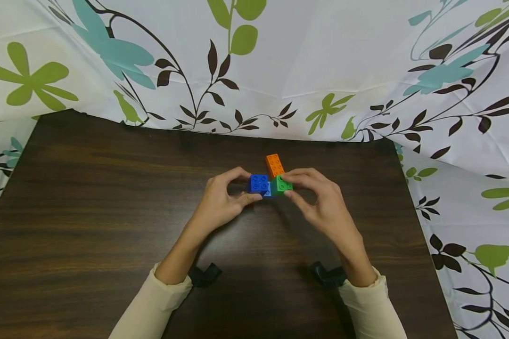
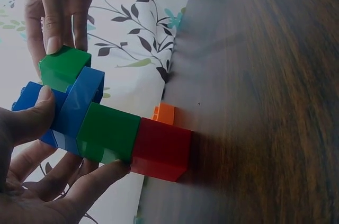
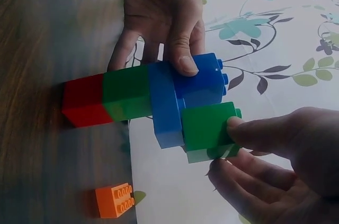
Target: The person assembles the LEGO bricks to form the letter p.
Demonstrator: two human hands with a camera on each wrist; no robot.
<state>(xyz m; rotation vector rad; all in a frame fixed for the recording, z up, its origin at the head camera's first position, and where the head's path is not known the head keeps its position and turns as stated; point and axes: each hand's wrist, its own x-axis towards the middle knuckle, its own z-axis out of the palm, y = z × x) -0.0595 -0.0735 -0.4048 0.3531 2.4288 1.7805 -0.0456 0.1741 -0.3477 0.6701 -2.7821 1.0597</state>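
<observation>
A tower of toy building bricks stands upright on the dark table. Its red brick (image 2: 161,150) is at the bottom, with a green brick (image 3: 127,91) above it. Across the top lies a longer blue brick (image 3: 165,113), jutting out to the right. A square blue brick (image 1: 258,183) sits on its left part; my left hand (image 1: 225,200) grips this brick between thumb and fingers, some fingers reaching down the tower's side. My right hand (image 1: 318,200) pinches a second green brick (image 3: 209,128) right at the jutting end of the longer blue brick.
An orange brick (image 1: 274,165) lies on the wooden table (image 1: 110,197) just behind the tower. White cloth with a leaf pattern (image 1: 280,70) hangs along the table's far edge. Black wrist mounts (image 1: 205,275) show beside both cream sleeves.
</observation>
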